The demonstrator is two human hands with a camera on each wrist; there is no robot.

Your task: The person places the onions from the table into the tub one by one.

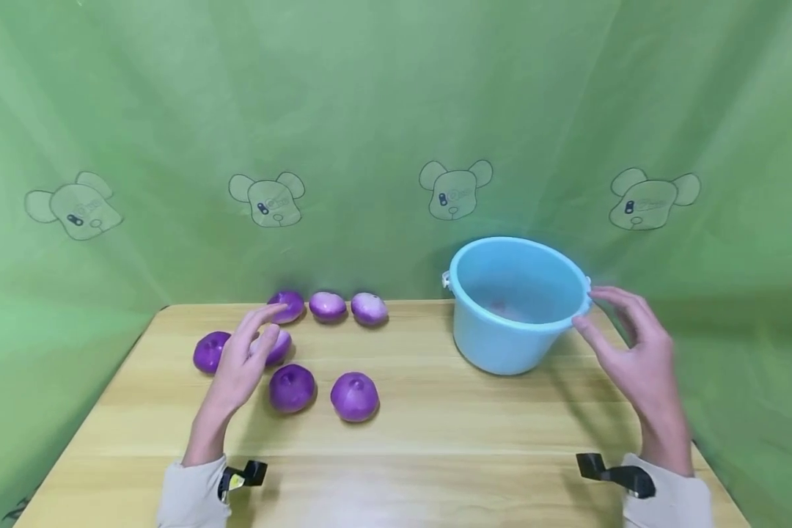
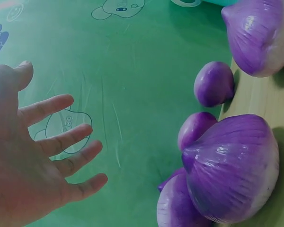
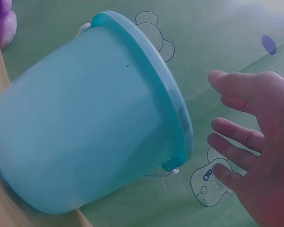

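Note:
Several purple onions with pale undersides sit on the left part of the table. Two front onions, one dark [image 1: 292, 388] and one lighter [image 1: 355, 397], lie to the right of my left hand [image 1: 236, 372]. That hand hovers over the group and partly covers an onion [image 1: 280, 347] behind it; the left wrist view shows its fingers spread and the palm bare. A light blue bucket [image 1: 501, 345] stands upright at the back right. My right hand [image 1: 647, 359] is beside the bucket's right rim, fingers loosely bent, and in the right wrist view a gap separates them from the rim.
The wooden table [image 1: 435, 469] ends at a green curtain [image 1: 369, 110] printed with mouse heads, close behind the bucket and the back row of onions [image 1: 369, 309]. A white handle joint [image 1: 446, 280] sticks out from the bucket's left side. Black straps circle both wrists.

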